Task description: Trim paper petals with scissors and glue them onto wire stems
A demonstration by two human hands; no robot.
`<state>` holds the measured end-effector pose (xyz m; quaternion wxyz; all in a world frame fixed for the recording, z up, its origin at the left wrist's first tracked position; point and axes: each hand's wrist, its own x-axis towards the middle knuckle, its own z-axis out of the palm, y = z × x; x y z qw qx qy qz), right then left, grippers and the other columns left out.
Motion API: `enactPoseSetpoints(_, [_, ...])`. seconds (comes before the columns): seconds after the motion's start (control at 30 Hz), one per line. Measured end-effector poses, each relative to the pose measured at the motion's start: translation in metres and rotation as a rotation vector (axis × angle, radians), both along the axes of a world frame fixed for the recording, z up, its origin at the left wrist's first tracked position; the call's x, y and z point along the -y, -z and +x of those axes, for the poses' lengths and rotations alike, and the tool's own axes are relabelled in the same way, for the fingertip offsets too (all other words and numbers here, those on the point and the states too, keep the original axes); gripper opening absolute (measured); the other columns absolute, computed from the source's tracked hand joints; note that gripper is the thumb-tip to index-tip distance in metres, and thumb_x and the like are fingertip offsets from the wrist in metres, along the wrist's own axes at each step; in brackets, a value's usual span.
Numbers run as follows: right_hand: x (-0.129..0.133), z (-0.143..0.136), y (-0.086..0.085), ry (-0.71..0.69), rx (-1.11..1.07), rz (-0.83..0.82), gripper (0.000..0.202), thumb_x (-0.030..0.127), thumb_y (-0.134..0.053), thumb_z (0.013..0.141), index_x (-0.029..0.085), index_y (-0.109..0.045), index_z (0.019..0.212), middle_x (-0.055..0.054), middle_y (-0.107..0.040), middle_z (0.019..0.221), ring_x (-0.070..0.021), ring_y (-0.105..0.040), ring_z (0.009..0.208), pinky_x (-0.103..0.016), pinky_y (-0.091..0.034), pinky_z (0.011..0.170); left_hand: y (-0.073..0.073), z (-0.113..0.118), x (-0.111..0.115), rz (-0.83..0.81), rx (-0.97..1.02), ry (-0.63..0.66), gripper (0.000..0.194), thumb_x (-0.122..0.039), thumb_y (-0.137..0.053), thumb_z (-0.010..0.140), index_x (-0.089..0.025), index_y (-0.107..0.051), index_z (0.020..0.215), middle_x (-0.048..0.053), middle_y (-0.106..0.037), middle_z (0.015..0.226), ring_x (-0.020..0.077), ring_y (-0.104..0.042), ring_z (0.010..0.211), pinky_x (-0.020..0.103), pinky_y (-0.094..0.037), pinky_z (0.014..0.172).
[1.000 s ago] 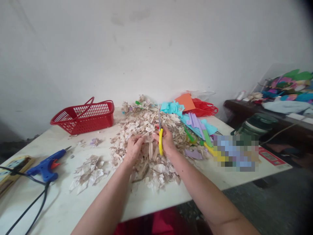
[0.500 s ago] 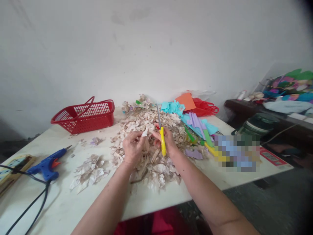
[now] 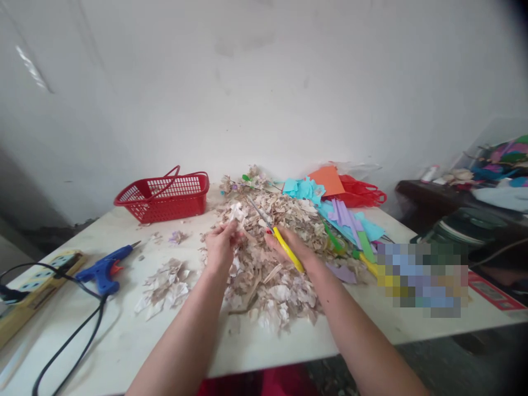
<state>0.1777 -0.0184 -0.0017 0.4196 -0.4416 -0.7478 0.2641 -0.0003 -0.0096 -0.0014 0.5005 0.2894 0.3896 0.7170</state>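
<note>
In the head view, the left hand (image 3: pixel 219 245) has its grip pinched on a pale scrap (image 3: pixel 237 213), held at the fingertips above the left side of a broad pile of scraps (image 3: pixel 284 289). The right hand (image 3: pixel 300 247) has its grip around the scissors (image 3: pixel 284 246) — yellow handles against the hand, blades slanting towards the far left over the same pile.

The pile spreads across the middle of a white counter (image 3: pixel 124 341), with a smaller heap (image 3: pixel 165 289) apart from it on the near left. Further left lie a blue glue gun (image 3: pixel 101 269) and, beyond it, a power strip (image 3: pixel 41 283) with a dark cable. A red basket (image 3: pixel 177 206) stands at the far left, its handle raised. Behind the pile is a cluster of paper flowers (image 3: pixel 251 179).

At the far right are crumpled light-blue paper (image 3: pixel 303 190), an orange sheet (image 3: pixel 328 180) and a red plastic bag (image 3: pixel 361 193) — with purple strips (image 3: pixel 346 220) nearer. The patch beside them at the right is pixelated, so its contents cannot be told.
</note>
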Motion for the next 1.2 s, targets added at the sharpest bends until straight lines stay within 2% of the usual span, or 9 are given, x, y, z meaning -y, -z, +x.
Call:
enactPoseSetpoints(0.17, [0.008,0.004,-0.003,0.044,0.229,0.0,0.023,0.037,-0.057,0.071,0.023,-0.056,0.09,0.001,-0.057,0.069,-0.0121,-0.048,0.056,-0.022,-0.032,0.051,-0.003,-0.004,-0.001,0.024,0.075,-0.007,0.023,-0.021,-0.069,0.049,-0.011,-0.055,0.065,-0.003,-0.054,0.056,0.0108,-0.058,0.049,0.017,-0.036,0.039])
enactPoseSetpoints(0.3, [0.013,0.007,-0.012,0.041,0.374,-0.025,0.02,0.039,-0.053,0.074,0.023,-0.054,0.086,0.001,-0.056,0.068,-0.0124,-0.047,0.055,-0.023,-0.03,0.052,-0.006,-0.004,0.001,-0.004,0.1,-0.005,0.022,-0.02,-0.069,0.049,-0.012,-0.053,0.062,-0.004,-0.051,0.049,0.0096,-0.056,0.046,0.016,-0.033,0.037])
enactPoseSetpoints(0.43, [0.012,0.01,-0.012,0.019,0.436,-0.054,0.022,0.042,-0.054,0.073,0.021,-0.053,0.079,0.001,-0.054,0.065,-0.0125,-0.045,0.056,-0.022,-0.029,0.051,-0.007,-0.003,0.002,-0.028,0.072,-0.035,0.022,-0.023,-0.069,0.051,-0.012,-0.053,0.062,-0.004,-0.048,0.045,0.0075,-0.051,0.041,0.016,-0.027,0.035])
enactPoseSetpoints(0.63, [0.011,0.012,-0.01,-0.067,0.463,-0.058,0.026,0.046,-0.055,0.071,0.02,-0.054,0.078,0.001,-0.053,0.064,-0.0111,-0.042,0.055,-0.022,-0.029,0.051,-0.004,-0.003,0.001,-0.035,0.053,-0.057,0.026,-0.028,-0.07,0.05,-0.012,-0.057,0.066,0.0,-0.055,0.051,0.0096,-0.054,0.046,0.017,-0.032,0.038])
enactPoseSetpoints(0.93, [0.014,0.003,-0.012,-0.048,0.505,-0.029,0.027,0.047,-0.052,0.073,0.02,-0.052,0.074,0.0,-0.053,0.065,-0.012,-0.043,0.056,-0.022,-0.029,0.052,0.001,0.006,0.003,-0.042,0.072,0.025,0.024,-0.026,-0.07,0.052,-0.012,-0.056,0.066,-0.002,-0.057,0.05,0.0096,-0.056,0.047,0.019,-0.042,0.046])
enactPoseSetpoints(1.2, [0.01,0.001,-0.006,-0.061,0.434,-0.07,0.023,0.042,-0.055,0.07,0.019,-0.051,0.068,0.001,-0.051,0.063,-0.0108,-0.041,0.054,-0.021,-0.028,0.05,0.002,0.009,0.004,-0.045,0.073,0.051,0.023,-0.025,-0.069,0.053,-0.012,-0.055,0.065,0.0,-0.058,0.051,0.0101,-0.056,0.047,0.02,-0.045,0.049])
